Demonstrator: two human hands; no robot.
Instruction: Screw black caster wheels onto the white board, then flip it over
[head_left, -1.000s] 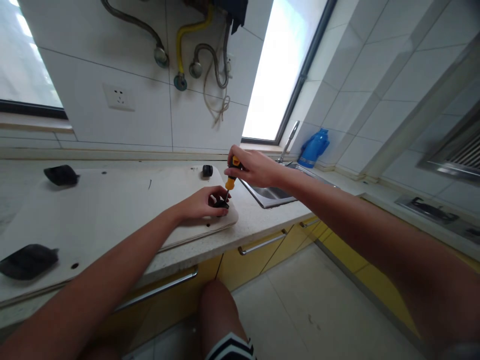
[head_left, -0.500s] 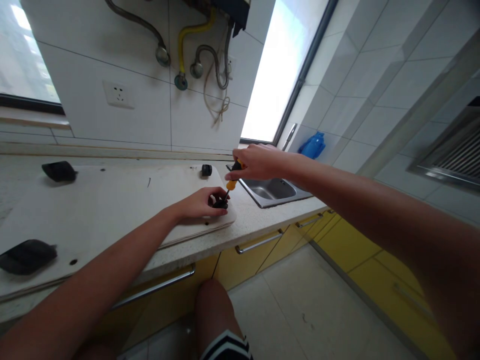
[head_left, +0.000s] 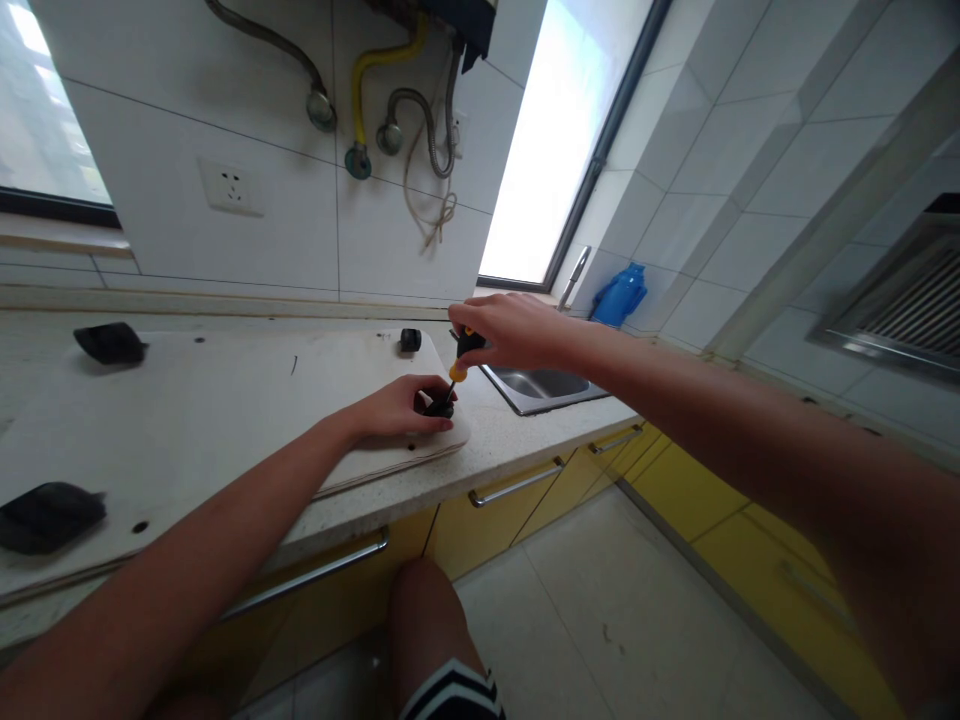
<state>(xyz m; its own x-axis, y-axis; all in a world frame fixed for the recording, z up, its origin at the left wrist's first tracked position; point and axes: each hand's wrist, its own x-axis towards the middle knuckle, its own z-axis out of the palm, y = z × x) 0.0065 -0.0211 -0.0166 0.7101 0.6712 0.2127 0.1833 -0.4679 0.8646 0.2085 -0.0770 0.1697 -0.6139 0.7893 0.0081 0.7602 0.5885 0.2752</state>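
A white board (head_left: 225, 400) with rounded corners lies flat on the countertop. Near its right end my left hand (head_left: 409, 405) is closed around a small black plastic piece (head_left: 439, 409), pinning it against the board. My right hand (head_left: 506, 330) grips a screwdriver (head_left: 459, 372) with a black and yellow handle from above. The shaft tilts down and its tip meets the black piece; the exact contact point is too small to see. Another small black block (head_left: 410, 340) sits at the board's far right corner. Two larger black pieces (head_left: 111, 343) rest toward its left end.
A steel sink (head_left: 544, 385) with a faucet (head_left: 576, 275) is set into the counter on the right. A blue object (head_left: 620, 294) stands beyond it. Yellow cabinets with metal handles (head_left: 517, 483) run below. Hoses and a yellow pipe (head_left: 360, 95) hang on the tiled wall.
My right hand has shifted slightly left and turned on the screwdriver handle. My left hand keeps its hold on the black piece. The whole view has drifted slightly.
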